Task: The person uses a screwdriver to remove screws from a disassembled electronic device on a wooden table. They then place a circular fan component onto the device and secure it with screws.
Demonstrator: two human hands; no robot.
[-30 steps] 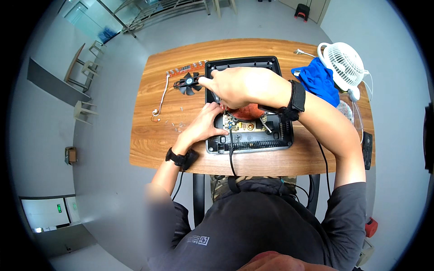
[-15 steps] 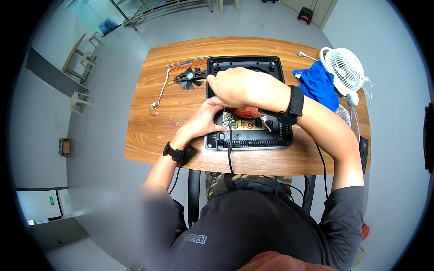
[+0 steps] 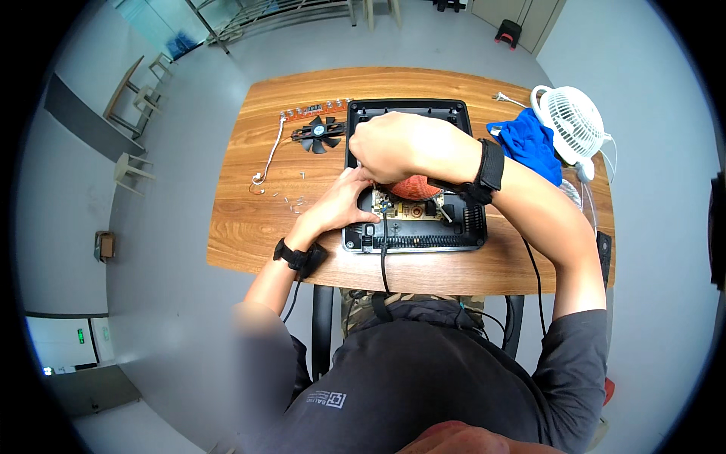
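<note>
An opened induction cooker housing [image 3: 423,236], black and shallow, lies in front of me. Inside it are a copper-coloured coil [image 3: 413,188] and a circuit board [image 3: 412,210]. My right hand [image 3: 389,144] reaches across the housing, its fingers closed over the left side; whatever they hold is hidden beneath the fist. Just below it, my left hand [image 3: 340,200] lies over the left edge with the thumb stretched out beside the board. Its fingertips meet the right hand and are partly covered. A black cooling fan [image 3: 319,132] sits left of the housing.
Left on the wooden table [image 3: 249,219] lie a narrow orange circuit board [image 3: 314,110], a white cable [image 3: 273,153] and several small screws [image 3: 296,203]. On the right are a blue cloth [image 3: 527,136] and a white desk fan [image 3: 575,121]. A black cord [image 3: 383,265] crosses the front edge.
My right fist has turned slightly over the left side of the housing. My left hand keeps its place. The whole view has shifted a little.
</note>
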